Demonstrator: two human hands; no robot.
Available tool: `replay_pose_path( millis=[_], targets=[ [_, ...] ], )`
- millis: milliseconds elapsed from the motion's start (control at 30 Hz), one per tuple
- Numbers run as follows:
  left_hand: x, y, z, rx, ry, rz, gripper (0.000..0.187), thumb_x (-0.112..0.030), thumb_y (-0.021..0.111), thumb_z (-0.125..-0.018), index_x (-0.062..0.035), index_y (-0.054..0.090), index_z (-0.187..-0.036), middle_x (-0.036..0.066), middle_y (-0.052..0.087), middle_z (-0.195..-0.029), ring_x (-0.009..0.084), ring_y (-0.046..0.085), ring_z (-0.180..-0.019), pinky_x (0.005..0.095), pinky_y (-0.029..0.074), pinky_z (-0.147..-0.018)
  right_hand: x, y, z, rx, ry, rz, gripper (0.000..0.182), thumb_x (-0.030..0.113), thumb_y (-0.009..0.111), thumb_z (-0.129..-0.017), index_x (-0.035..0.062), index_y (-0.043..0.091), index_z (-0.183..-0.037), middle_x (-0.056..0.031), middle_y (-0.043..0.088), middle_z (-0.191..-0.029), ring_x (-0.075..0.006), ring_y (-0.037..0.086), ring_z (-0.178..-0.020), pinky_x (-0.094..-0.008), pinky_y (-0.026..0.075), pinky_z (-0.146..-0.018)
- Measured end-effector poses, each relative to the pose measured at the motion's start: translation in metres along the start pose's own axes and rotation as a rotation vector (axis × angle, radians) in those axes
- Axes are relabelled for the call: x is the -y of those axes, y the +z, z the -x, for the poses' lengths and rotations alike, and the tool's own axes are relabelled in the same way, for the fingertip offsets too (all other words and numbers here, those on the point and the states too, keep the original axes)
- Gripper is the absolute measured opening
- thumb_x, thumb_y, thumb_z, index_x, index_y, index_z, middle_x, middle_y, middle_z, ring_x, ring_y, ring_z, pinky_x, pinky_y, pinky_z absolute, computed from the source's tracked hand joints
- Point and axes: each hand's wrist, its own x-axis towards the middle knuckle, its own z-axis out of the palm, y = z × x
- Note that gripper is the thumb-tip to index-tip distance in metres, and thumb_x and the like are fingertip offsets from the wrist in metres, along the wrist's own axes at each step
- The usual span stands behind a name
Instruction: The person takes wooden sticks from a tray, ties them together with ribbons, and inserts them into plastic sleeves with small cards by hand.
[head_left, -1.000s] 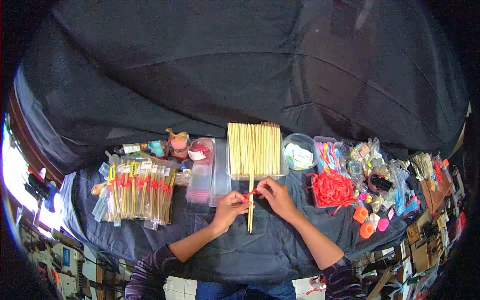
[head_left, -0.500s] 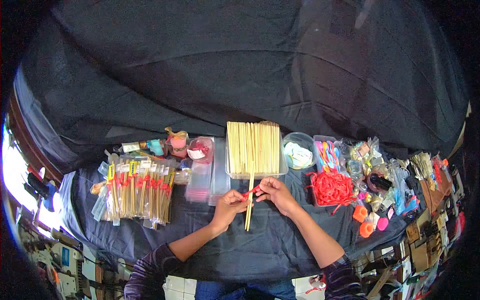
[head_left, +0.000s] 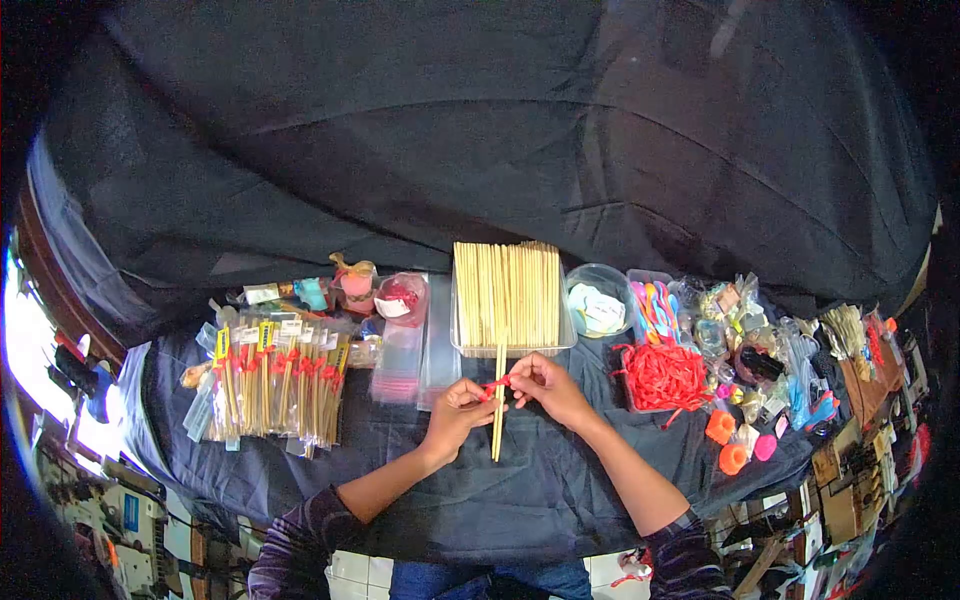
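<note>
A pair of pale sticks point(head_left: 498, 430) lies upright in view, its upper end reaching the clear box of sticks point(head_left: 507, 295). Around the pair, near its middle, is a red ribbon point(head_left: 497, 384). My left hand point(head_left: 461, 414) pinches the ribbon just left of the sticks. On their right side, my right hand point(head_left: 549, 389) pinches the ribbon's other part, fingertips close to the sticks. More red ribbons point(head_left: 664, 377) fill a tray to the right of my right hand.
At the left lie packed stick bundles with red bows point(head_left: 280, 385). Clear plastic sleeves point(head_left: 398, 362) are beside them. Right of the box stand a round tub of labels point(head_left: 598, 305) and colourful plastic spoons point(head_left: 655, 308). Orange pieces point(head_left: 733, 459) lie farther right.
My right hand has moved slightly left and closer to the sticks along the ribbon. My left hand has stayed almost still.
</note>
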Motion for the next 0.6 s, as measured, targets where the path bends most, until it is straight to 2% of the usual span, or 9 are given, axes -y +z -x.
replay_pose_path(
  millis=[333, 600],
  targets=[
    [-0.0018, 0.0038, 0.002, 0.003, -0.043, 0.036, 0.011, -0.004, 0.059, -0.083, -0.0052, 0.048, -0.082, 0.008, 0.062, -0.088, 0.018, 0.063, -0.085, 0.0299, 0.052, -0.073, 0.002, 0.0037, -0.003, -0.075, -0.035, -0.09, 0.01, 0.01, 0.052, -0.088, 0.0013, 0.052, -0.091, -0.0043, 0.057, -0.078, -0.0102, 0.056, -0.068, -0.0223, 0.049, -0.057],
    [0.0, 0.0044, 0.0021, 0.011, -0.033, 0.054, 0.011, -0.002, 0.059, -0.082, -0.0048, 0.048, -0.082, 0.01, 0.062, -0.088, 0.0201, 0.063, -0.085, 0.032, 0.053, -0.075, 0.0001, 0.0055, -0.0052, -0.12, 0.0, -0.227, 0.009, 0.01, 0.051, -0.088, 0.0012, 0.051, -0.09, -0.0074, 0.058, -0.078, -0.0133, 0.058, -0.069, -0.0257, 0.052, -0.061]
  ],
)
